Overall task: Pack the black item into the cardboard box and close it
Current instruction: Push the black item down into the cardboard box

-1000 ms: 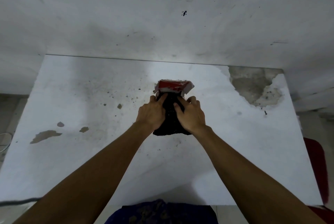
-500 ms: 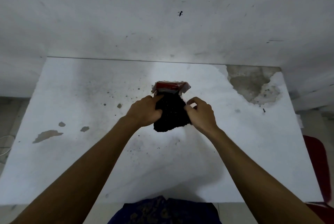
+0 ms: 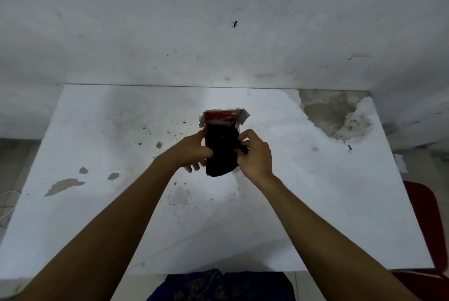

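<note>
A small red and white cardboard box [image 3: 222, 117] is held above the middle of the table, its open flaps spread at the far end. A black, rough, cloth-like item [image 3: 221, 152] sticks out of its near side and hides most of the box. My left hand [image 3: 193, 151] grips the left side of the black item and box. My right hand [image 3: 254, 153] pinches the black item's right edge. How deep the item sits in the box is hidden.
The white table [image 3: 121, 203] has chipped paint patches at the left and a large worn patch [image 3: 332, 116] at the far right corner. A stained white wall [image 3: 218, 21] rises behind. A red chair [image 3: 422, 215] stands at the right edge.
Both hands have lifted the box and black item slightly toward me and spread apart to its sides. The left fingers now curl under it, and the right fingers pinch its edge.
</note>
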A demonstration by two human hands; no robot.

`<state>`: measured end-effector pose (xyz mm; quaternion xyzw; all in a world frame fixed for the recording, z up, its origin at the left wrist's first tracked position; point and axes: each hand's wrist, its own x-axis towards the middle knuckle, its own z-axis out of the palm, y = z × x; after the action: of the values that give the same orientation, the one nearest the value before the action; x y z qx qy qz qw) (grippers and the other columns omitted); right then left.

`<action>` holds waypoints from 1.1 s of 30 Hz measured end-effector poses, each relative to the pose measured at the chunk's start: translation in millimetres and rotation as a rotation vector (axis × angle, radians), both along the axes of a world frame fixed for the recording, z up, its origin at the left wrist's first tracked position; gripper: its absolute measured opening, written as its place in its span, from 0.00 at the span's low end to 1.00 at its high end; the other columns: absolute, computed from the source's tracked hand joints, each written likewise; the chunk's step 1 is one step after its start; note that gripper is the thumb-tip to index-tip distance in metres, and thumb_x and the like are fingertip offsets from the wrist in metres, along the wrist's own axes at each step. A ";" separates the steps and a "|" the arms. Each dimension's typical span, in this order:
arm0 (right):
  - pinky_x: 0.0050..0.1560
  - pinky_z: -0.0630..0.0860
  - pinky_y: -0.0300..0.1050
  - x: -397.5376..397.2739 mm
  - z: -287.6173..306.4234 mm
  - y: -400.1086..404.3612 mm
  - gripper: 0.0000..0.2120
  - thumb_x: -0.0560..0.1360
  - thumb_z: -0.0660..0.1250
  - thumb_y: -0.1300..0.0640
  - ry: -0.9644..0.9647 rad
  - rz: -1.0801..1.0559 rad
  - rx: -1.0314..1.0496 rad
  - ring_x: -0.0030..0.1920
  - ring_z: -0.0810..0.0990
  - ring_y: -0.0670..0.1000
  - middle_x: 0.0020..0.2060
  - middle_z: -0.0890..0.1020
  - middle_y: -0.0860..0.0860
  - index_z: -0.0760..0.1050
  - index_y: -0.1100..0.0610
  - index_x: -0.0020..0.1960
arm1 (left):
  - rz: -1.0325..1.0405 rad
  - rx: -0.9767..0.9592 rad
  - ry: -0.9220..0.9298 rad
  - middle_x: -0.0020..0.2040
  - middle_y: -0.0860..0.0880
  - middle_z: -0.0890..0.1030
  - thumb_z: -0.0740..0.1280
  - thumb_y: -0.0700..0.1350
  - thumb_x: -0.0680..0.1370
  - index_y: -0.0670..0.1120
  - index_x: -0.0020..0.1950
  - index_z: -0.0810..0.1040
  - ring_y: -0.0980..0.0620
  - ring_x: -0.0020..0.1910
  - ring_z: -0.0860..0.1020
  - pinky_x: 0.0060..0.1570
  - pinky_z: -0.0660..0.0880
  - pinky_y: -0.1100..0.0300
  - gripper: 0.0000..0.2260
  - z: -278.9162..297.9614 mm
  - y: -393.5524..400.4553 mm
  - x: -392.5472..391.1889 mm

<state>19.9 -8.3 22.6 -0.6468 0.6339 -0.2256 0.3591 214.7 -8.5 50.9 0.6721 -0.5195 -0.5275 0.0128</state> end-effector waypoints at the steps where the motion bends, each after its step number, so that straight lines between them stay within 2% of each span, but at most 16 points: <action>1: 0.34 0.79 0.47 -1.1 -1.5 1.4 0.12 0.72 0.70 0.63 0.048 0.031 -0.041 0.37 0.82 0.54 0.41 0.86 0.50 0.70 0.52 0.51 | 0.022 0.027 0.051 0.43 0.45 0.84 0.69 0.45 0.69 0.64 0.76 0.46 0.49 0.35 0.85 0.29 0.79 0.59 0.43 4.3 1.1 0.5; 3: 0.30 0.74 0.44 -3.4 -4.4 3.4 0.12 0.74 0.69 0.60 0.119 0.088 -0.107 0.34 0.80 0.54 0.40 0.85 0.51 0.69 0.53 0.52 | 0.047 0.030 0.148 0.45 0.41 0.84 0.72 0.39 0.69 0.60 0.77 0.48 0.47 0.38 0.85 0.31 0.80 0.58 0.46 10.0 4.9 0.2; 4: 0.29 0.71 0.42 -4.5 -5.1 4.0 0.11 0.75 0.69 0.59 0.147 0.108 -0.137 0.33 0.79 0.54 0.39 0.84 0.51 0.69 0.54 0.52 | 0.076 -0.001 0.172 0.45 0.40 0.84 0.72 0.36 0.68 0.55 0.76 0.53 0.46 0.40 0.85 0.33 0.80 0.58 0.43 10.6 7.0 -0.1; 6: 0.31 0.71 0.41 -6.0 -5.0 4.9 0.07 0.76 0.69 0.58 0.205 0.133 -0.196 0.33 0.79 0.54 0.39 0.84 0.51 0.72 0.55 0.51 | 0.186 -0.071 0.205 0.45 0.39 0.84 0.71 0.32 0.68 0.47 0.70 0.63 0.45 0.42 0.84 0.36 0.81 0.57 0.33 10.9 11.1 -0.8; 8: 0.33 0.74 0.44 -7.5 -4.3 5.4 0.05 0.76 0.69 0.57 0.268 0.142 -0.221 0.35 0.80 0.55 0.38 0.84 0.52 0.76 0.57 0.50 | 0.294 -0.126 0.273 0.43 0.40 0.84 0.68 0.31 0.69 0.45 0.60 0.72 0.47 0.41 0.82 0.36 0.80 0.59 0.22 9.2 16.2 -2.2; 10: 0.32 0.74 0.44 -7.7 -4.9 4.5 0.05 0.76 0.68 0.56 0.312 0.150 -0.234 0.35 0.81 0.56 0.37 0.85 0.54 0.80 0.58 0.47 | 0.346 -0.212 0.314 0.42 0.39 0.83 0.67 0.30 0.71 0.44 0.51 0.77 0.48 0.39 0.80 0.34 0.78 0.61 0.13 4.1 21.5 -4.4; 11: 0.30 0.70 0.42 -7.1 -5.9 4.2 0.07 0.76 0.69 0.56 0.321 0.159 -0.246 0.34 0.81 0.56 0.36 0.85 0.55 0.81 0.59 0.44 | 0.368 -0.272 0.309 0.42 0.41 0.83 0.66 0.29 0.72 0.44 0.47 0.78 0.50 0.38 0.80 0.34 0.77 0.62 0.11 1.0 24.5 -5.8; 13: 0.29 0.65 0.40 -4.6 -7.2 3.4 0.10 0.76 0.68 0.55 0.342 0.200 -0.275 0.36 0.80 0.56 0.36 0.84 0.55 0.81 0.60 0.40 | 0.425 -0.410 0.261 0.39 0.48 0.83 0.65 0.29 0.73 0.44 0.42 0.80 0.54 0.38 0.80 0.36 0.76 0.65 0.11 -5.1 29.4 -9.6; 15: 0.31 0.71 0.43 -3.8 -9.1 3.6 0.12 0.77 0.66 0.55 0.385 0.272 -0.287 0.43 0.77 0.55 0.43 0.82 0.55 0.82 0.62 0.41 | 0.483 -0.497 0.222 0.39 0.49 0.83 0.65 0.28 0.72 0.44 0.41 0.82 0.59 0.37 0.80 0.37 0.77 0.67 0.12 -6.8 34.2 -13.2; 17: 0.32 0.75 0.46 -6.6 -12.5 4.8 0.12 0.76 0.65 0.56 0.396 0.299 -0.282 0.47 0.75 0.55 0.48 0.78 0.55 0.82 0.63 0.42 | 0.525 -0.507 0.209 0.39 0.47 0.84 0.65 0.29 0.72 0.42 0.41 0.83 0.56 0.38 0.82 0.39 0.79 0.64 0.11 -6.7 36.6 -15.3; 20: 0.33 0.77 0.50 -9.5 -16.5 6.5 0.12 0.77 0.66 0.55 0.377 0.254 -0.241 0.47 0.73 0.56 0.44 0.73 0.56 0.81 0.64 0.43 | 0.657 -0.385 0.228 0.41 0.41 0.84 0.65 0.38 0.74 0.40 0.44 0.81 0.45 0.38 0.84 0.40 0.83 0.53 0.06 -2.4 33.4 -14.4; 23: 0.34 0.74 0.46 -7.5 -17.8 4.1 0.14 0.79 0.64 0.52 0.336 0.187 -0.175 0.41 0.74 0.53 0.42 0.74 0.54 0.83 0.61 0.46 | 0.619 -0.140 0.221 0.41 0.40 0.85 0.69 0.49 0.74 0.41 0.50 0.75 0.43 0.34 0.85 0.32 0.80 0.55 0.13 4.4 27.2 -8.9; 25: 0.35 0.73 0.43 -8.0 -16.7 4.9 0.14 0.79 0.63 0.52 0.273 0.128 -0.154 0.39 0.76 0.52 0.43 0.75 0.53 0.83 0.60 0.48 | 0.539 -0.070 0.209 0.41 0.40 0.84 0.73 0.46 0.72 0.41 0.50 0.74 0.44 0.34 0.84 0.30 0.77 0.58 0.13 6.5 24.5 -8.6; 27: 0.38 0.75 0.43 -11.7 -14.5 11.1 0.13 0.76 0.63 0.53 0.191 0.091 -0.246 0.43 0.77 0.52 0.45 0.77 0.52 0.81 0.59 0.51 | 0.587 -0.100 0.250 0.42 0.42 0.83 0.73 0.39 0.71 0.41 0.51 0.76 0.48 0.35 0.81 0.30 0.73 0.59 0.11 5.5 22.2 -8.5; 29: 0.41 0.74 0.42 -17.8 -13.0 18.9 0.13 0.71 0.64 0.52 0.140 0.144 -0.360 0.46 0.76 0.50 0.46 0.78 0.51 0.79 0.59 0.51 | 0.649 -0.143 0.341 0.40 0.45 0.82 0.72 0.36 0.71 0.42 0.49 0.78 0.51 0.35 0.78 0.29 0.71 0.62 0.09 4.0 20.9 -9.0; 33: 0.42 0.71 0.44 -25.6 -19.2 22.4 0.15 0.69 0.69 0.47 0.274 0.326 -0.418 0.44 0.74 0.52 0.44 0.80 0.52 0.79 0.59 0.46 | 0.673 -0.267 0.397 0.38 0.48 0.83 0.72 0.33 0.72 0.45 0.40 0.80 0.56 0.36 0.79 0.30 0.72 0.72 0.08 -4.9 25.4 -17.2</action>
<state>-5.6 14.1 3.5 -0.8245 0.5039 -0.2010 0.1609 197.5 16.9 45.9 0.6820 -0.3222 -0.5413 0.3715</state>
